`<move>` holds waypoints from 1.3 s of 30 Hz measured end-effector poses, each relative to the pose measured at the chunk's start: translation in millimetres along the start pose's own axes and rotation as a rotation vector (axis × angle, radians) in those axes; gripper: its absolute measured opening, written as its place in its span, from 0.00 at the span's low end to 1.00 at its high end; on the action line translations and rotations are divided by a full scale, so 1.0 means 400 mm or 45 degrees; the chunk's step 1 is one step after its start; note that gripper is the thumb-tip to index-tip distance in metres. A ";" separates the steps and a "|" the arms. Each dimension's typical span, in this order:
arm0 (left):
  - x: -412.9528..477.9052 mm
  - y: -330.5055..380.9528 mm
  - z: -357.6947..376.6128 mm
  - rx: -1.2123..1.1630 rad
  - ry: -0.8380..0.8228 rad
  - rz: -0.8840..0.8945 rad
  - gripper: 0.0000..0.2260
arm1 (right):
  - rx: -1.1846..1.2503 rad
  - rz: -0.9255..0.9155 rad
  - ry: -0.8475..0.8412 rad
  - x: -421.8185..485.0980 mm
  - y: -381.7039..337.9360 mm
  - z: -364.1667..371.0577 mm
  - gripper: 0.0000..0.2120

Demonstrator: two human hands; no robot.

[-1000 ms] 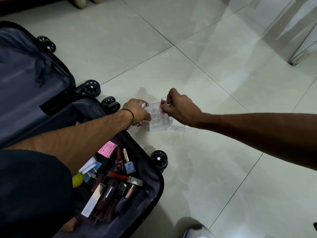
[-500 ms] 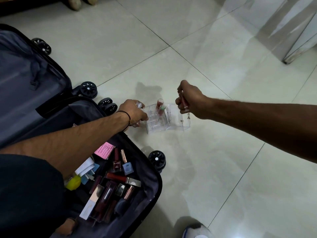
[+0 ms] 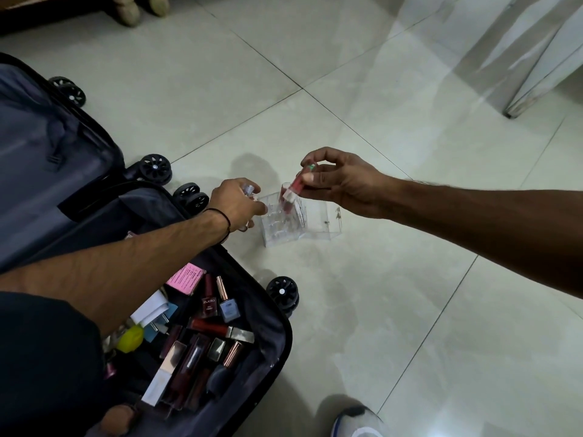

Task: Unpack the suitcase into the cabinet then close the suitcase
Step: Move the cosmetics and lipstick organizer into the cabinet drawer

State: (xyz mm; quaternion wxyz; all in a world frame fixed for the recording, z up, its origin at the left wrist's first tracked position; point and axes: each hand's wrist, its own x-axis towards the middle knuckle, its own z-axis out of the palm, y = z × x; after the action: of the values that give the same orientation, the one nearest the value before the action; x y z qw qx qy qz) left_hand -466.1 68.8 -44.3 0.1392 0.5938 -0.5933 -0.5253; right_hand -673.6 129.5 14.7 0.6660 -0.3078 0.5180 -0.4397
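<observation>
My right hand [image 3: 344, 184] pinched a thin red tube [image 3: 294, 188] that slanted down into the clear plastic box [image 3: 318, 227] on the shiny floor beside the open suitcase [image 3: 277, 348]. My left hand [image 3: 236, 205], at the box's near side, curled around a small clear bottle [image 3: 248, 191].

Two bare forearms, unsleeved from elbow to wrist, both dusted with fine hair. Left hand [image 3: 235, 205] at the end of the nearer forearm, with a thin black cord bracelet [image 3: 222, 219] looped around the wrist. Right hand [image 3: 344, 184] ringless, wrist bare. Short, unpainted nails on the visible fingers [image 3: 307, 177]. Dark garment [image 3: 47, 367], navy or black, filling the lower left corner, plain and without visible print. White shoe [image 3: 356, 421] with a blue stripe along its edge at the bottom of the view, partly cut off.
</observation>
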 end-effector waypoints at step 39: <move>0.008 -0.003 0.006 0.239 -0.218 -0.085 0.17 | -1.609 -0.192 0.158 0.033 0.118 0.009 0.14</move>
State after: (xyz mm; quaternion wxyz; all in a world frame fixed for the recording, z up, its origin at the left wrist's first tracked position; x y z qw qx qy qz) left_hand -468.0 67.7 -47.8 0.0142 0.5765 -0.6297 -0.5206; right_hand -656.4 137.4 -30.6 0.2922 -0.6508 0.6918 -0.1121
